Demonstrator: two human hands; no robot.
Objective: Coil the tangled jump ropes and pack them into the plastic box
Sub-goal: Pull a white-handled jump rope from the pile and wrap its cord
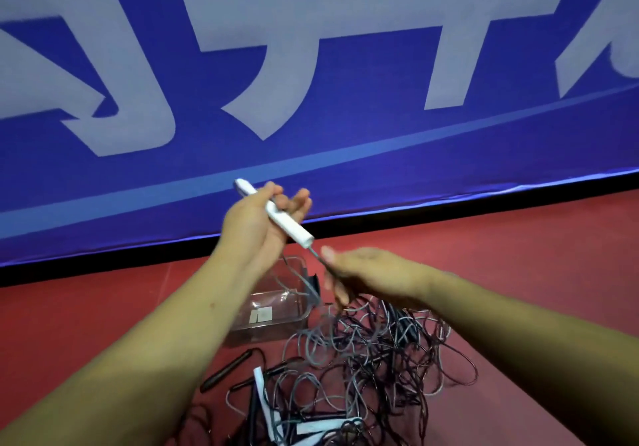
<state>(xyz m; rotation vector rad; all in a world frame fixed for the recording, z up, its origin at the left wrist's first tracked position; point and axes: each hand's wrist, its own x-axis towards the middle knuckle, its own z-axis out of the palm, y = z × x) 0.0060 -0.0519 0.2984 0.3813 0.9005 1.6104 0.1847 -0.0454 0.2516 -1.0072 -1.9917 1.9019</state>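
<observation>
1. Head view, hands: the left hand point(256, 219) is raised, thumb and curled fingers gripping a white handle point(274, 211) that slants down to the right across the palm. Both ends of the handle stick out past the fingers.
2. The right hand point(371, 278) is just below the lower end of that handle. Its thumb and forefinger pinch the grey cord point(317, 255) where it leaves the handle.
3. Below the right hand's fingers, the tangle of jump ropes point(373, 352) lies in a loose heap of grey and dark loops on the red floor point(518, 255).
4. The clear plastic box point(276, 328) stands on the floor under and between the two hands, touching the heap's left edge. A strand of cord hangs into it.
5. Two small pale stickers point(261, 316) show on the box; any print on them is too blurred to read.
6. Nearer than the left forearm, a black handle point(226, 371) and a spare white handle point(260, 390) lie at the heap's edge.
7. Beyond the fingertips hangs a blue banner point(345, 134) with huge pale characters, cropped and unreadable.
</observation>
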